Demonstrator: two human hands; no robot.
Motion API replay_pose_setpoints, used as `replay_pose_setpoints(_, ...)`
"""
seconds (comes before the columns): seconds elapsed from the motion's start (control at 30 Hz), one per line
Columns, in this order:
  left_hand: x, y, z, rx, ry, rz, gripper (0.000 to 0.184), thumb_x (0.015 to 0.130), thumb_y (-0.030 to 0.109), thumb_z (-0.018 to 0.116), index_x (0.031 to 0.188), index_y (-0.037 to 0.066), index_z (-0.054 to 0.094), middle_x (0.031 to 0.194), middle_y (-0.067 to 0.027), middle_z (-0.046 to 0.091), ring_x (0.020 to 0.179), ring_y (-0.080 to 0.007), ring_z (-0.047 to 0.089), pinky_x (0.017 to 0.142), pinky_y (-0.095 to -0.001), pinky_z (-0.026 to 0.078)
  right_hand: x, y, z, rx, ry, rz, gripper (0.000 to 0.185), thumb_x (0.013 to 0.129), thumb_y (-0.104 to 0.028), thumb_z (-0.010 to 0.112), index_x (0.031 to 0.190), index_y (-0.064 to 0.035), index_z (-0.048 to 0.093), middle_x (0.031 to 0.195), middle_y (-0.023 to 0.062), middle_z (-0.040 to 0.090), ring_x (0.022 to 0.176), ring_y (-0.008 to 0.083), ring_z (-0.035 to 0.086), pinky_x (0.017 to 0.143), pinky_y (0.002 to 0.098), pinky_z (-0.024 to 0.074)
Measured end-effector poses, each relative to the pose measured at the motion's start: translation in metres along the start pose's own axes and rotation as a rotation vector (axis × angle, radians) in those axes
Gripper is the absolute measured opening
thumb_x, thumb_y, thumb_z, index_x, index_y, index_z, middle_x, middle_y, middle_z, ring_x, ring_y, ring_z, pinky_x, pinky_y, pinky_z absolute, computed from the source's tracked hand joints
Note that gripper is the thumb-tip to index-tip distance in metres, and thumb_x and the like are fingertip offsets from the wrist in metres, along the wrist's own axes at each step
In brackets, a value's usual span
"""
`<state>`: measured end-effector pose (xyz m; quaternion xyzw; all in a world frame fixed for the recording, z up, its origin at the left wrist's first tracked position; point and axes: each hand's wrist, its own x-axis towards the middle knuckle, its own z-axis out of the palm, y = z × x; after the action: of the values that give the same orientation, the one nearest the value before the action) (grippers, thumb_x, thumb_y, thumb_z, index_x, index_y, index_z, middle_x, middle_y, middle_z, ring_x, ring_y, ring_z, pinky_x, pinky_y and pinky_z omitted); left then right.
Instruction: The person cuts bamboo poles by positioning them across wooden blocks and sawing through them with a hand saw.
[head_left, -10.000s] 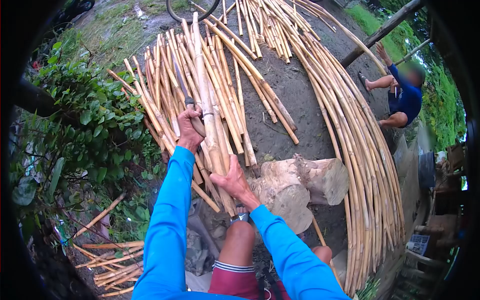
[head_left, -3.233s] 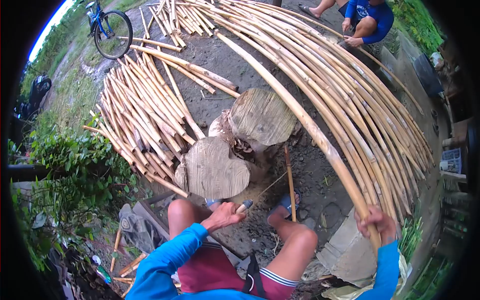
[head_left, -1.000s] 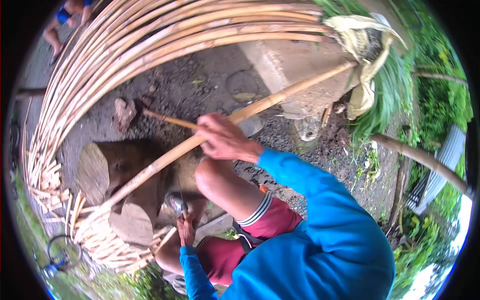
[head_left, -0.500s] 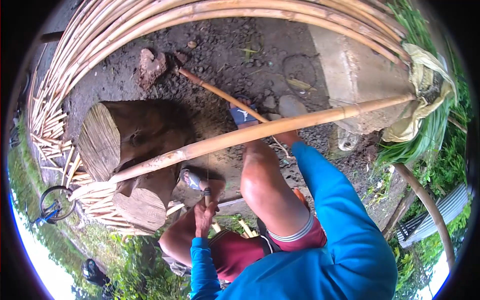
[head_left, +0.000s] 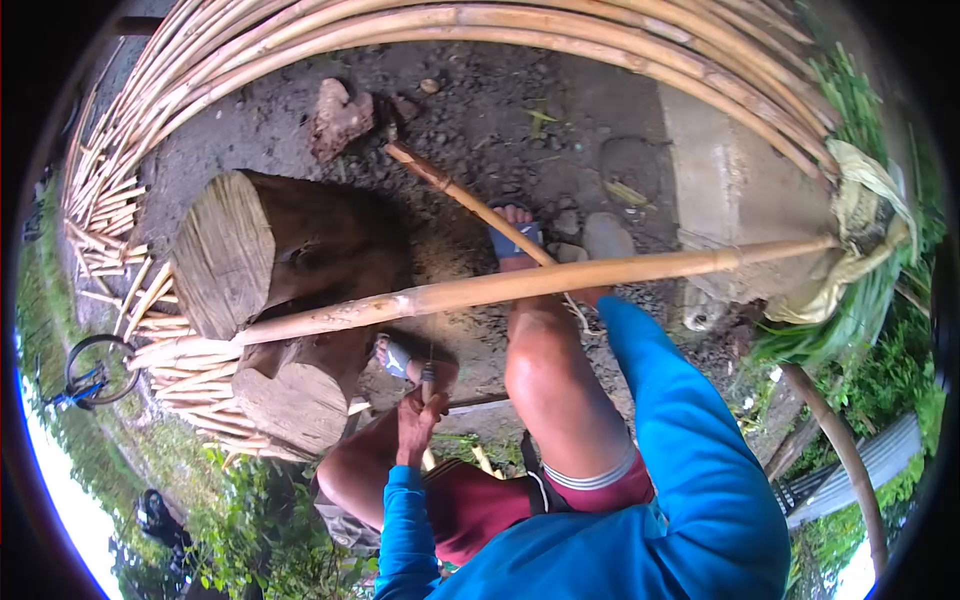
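My left hand (head_left: 415,425) is closed around the handle of a knife (head_left: 429,378). Its thin blade points up and shows almost edge-on. My right hand (head_left: 590,297) sits just under a long bamboo pole (head_left: 500,287), which hides its fingers. I cannot tell what it grips. A shorter bamboo stick (head_left: 470,203) slants down from the upper left and passes behind the long pole near that hand. The long pole crosses over two cut logs, a larger upper log (head_left: 225,255) and a smaller lower one (head_left: 295,405), and reaches a pale sack on the right.
Many long bamboo poles (head_left: 470,18) curve across the far side, and cut pieces (head_left: 190,400) lie at left. A stone (head_left: 340,120) rests on the dirt. The pale sack (head_left: 855,200) and grass are at right. A bicycle (head_left: 100,375) stands far left.
The view has turned slightly, so the scene sits a little further right. The short stick's far end has shifted slightly against the stone. The left hand keeps its grip on the knife.
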<state>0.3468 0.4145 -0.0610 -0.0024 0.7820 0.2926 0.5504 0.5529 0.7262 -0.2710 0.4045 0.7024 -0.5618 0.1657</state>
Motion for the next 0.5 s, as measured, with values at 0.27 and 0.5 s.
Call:
replay_pose_setpoints(0.27, -0.002, -0.011, 0.006, -0.159, -0.006, 0.167, 0.023, 0.085, 0.024, 0.064, 0.092, 0.003, 0.061, 0.071, -0.0002, 0.057, 0.059, -0.007, 0.05, 0.051, -0.0232, 0.041, -0.127, 0.035, -0.059, -0.387, 0.299, 0.312, 0.051, 0.08, -0.048, 0.064, 0.084, 0.0017, 0.069, 0.074, 0.0241, 0.066, 0.071, 0.0412, 0.066, 0.068, 0.0491, 0.052)
replay_pose_setpoints(0.5, -0.027, -0.009, 0.006, -0.136, -0.068, 0.298, 0.025, 0.087, 0.024, 0.06, 0.087, -0.001, 0.062, 0.071, -0.0012, 0.058, 0.063, -0.01, 0.053, 0.055, -0.0258, 0.046, -0.33, 0.045, -0.129, -0.525, 0.084, 0.486, 0.053, 0.075, -0.054, 0.066, 0.091, -0.0038, 0.073, 0.085, 0.0221, 0.069, 0.078, 0.0397, 0.068, 0.071, 0.0475, 0.0543)
